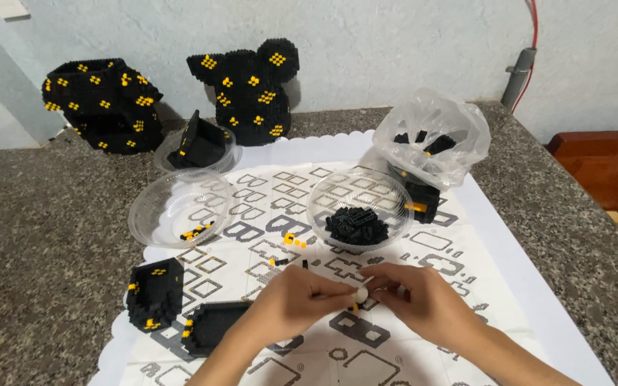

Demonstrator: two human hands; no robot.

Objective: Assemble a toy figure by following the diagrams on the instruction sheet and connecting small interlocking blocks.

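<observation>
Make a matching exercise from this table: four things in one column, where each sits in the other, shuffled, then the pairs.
1. clear bowl of black bricks
2. plastic bag
3. eared black-and-yellow panel
4. small white piece

A. leaning on the wall
B. between the left hand and right hand
C. centre of the mat
D. right of the bowls, at the mat's far edge

Pairs: 1-C, 2-D, 3-A, 4-B

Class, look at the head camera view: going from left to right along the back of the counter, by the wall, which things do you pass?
Black-and-yellow block model with a hollow top → shallow clear bowl holding a black block piece → flat black-and-yellow block panel with round ears → clear plastic bag of black pieces → grey pipe on the wall.
</observation>
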